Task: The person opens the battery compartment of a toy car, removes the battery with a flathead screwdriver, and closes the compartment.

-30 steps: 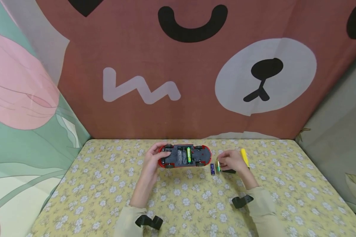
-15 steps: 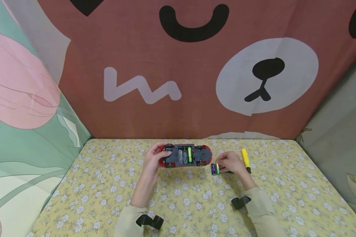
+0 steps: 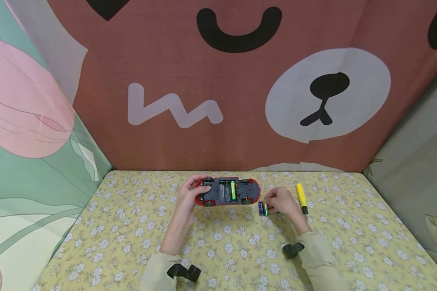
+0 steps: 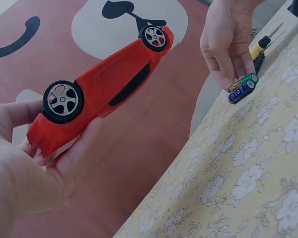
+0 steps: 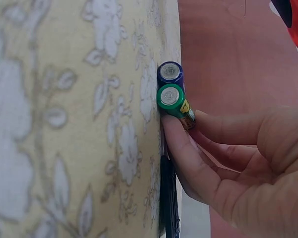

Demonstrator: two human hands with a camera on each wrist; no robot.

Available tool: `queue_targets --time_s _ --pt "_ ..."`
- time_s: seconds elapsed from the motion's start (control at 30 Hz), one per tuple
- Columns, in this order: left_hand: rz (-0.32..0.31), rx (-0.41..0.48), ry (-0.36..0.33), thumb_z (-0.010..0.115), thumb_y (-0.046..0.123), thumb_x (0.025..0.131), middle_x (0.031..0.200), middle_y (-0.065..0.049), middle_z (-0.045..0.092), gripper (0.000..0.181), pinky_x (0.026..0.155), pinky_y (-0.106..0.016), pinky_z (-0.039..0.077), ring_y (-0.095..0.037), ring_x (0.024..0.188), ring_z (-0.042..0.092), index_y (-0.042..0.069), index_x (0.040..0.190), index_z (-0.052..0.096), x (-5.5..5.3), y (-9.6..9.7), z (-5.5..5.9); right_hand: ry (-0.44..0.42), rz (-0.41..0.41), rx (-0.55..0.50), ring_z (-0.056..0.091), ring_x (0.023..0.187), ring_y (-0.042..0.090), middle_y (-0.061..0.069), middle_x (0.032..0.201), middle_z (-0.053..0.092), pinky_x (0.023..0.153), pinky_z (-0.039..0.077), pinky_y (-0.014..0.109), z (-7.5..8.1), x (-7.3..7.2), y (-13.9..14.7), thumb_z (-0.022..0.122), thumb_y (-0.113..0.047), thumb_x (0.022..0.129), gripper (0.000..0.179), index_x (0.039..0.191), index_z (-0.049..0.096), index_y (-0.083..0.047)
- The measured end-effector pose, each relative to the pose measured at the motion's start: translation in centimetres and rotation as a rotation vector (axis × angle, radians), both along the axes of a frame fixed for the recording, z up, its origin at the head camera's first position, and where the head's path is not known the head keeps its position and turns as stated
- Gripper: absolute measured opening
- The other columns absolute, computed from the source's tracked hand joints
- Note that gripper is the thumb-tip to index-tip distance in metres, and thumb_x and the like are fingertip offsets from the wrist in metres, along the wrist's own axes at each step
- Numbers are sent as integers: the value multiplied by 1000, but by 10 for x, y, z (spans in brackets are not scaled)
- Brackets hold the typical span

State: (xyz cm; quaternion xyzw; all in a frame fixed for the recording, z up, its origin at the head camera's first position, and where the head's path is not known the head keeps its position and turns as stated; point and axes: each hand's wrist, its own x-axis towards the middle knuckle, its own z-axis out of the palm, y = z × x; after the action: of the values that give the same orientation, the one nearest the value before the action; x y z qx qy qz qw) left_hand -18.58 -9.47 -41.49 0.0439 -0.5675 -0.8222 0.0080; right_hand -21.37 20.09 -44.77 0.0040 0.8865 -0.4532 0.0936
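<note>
My left hand (image 3: 185, 198) grips one end of a red toy car (image 3: 249, 190), held above the table with its dark underside up. In its uncovered battery compartment, one green battery (image 3: 233, 190) lies toward the right side, beside a vacant slot. My right hand (image 3: 282, 201) pinches another green battery (image 5: 171, 96) between thumb and fingers, low at the tabletop. Right alongside it lies a blue battery (image 5: 170, 72), the two parallel and side by side. The left wrist view shows the car's side and two of its wheels (image 4: 63, 101).
A yellow-handled screwdriver (image 3: 301, 195) lies to the right of my right hand. Under that hand is a flat black piece (image 5: 169, 198), mostly covered in the head view. The flowered tabletop (image 3: 218, 250) ends at a printed cloth backdrop (image 3: 204, 149).
My right hand has moved slightly left and down with the green battery, bringing it beside the blue one. The left hand and car stay nearly still.
</note>
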Motion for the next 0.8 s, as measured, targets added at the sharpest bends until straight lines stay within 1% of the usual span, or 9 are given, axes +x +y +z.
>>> queue_targets --time_s 0.27,0.43,0.5,0.57,0.67,0.8 --pt "7 -6 -23 72 -4 84 119 -5 69 30 81 -31 58 -23 106 64 13 109 73 -1 -1 1 0 -6 32 72 68 25 17 86 69 64 62 38 0 1 -3 64 3 97 9 93 71 7" --pt "6 4 -19 72 -5 85 116 -4 70 29 80 -30 58 -21 102 65 9 111 73 -3 -4 0 32 -15 38 71 66 25 16 86 69 63 62 38 -1 2 -4 64 5 95 9 90 71 7" --pt "5 6 -17 72 -5 85 115 -4 69 30 79 -29 59 -21 101 65 6 114 71 -4 -4 -1 45 -21 39 71 66 25 16 86 69 62 62 39 -2 1 -5 63 6 95 10 89 71 7" --pt "6 2 -15 72 -4 86 115 -5 69 30 78 -29 59 -20 100 66 7 113 72 -4 -5 0 49 -27 36 71 67 25 16 87 69 63 62 39 -2 1 -5 63 6 95 11 88 71 6" --pt "10 -4 -18 73 -3 86 114 -6 68 31 78 -28 59 -20 99 66 8 115 72 -5 -6 0 44 -19 27 71 68 25 17 87 69 63 62 39 -2 1 -3 62 6 96 11 89 71 7" --pt "16 -6 -12 73 -2 85 111 -4 69 31 75 -28 59 -19 96 66 8 114 73 -6 -10 4 55 -4 -11 71 71 27 19 86 68 65 62 40 4 1 4 61 3 99 12 95 70 10"
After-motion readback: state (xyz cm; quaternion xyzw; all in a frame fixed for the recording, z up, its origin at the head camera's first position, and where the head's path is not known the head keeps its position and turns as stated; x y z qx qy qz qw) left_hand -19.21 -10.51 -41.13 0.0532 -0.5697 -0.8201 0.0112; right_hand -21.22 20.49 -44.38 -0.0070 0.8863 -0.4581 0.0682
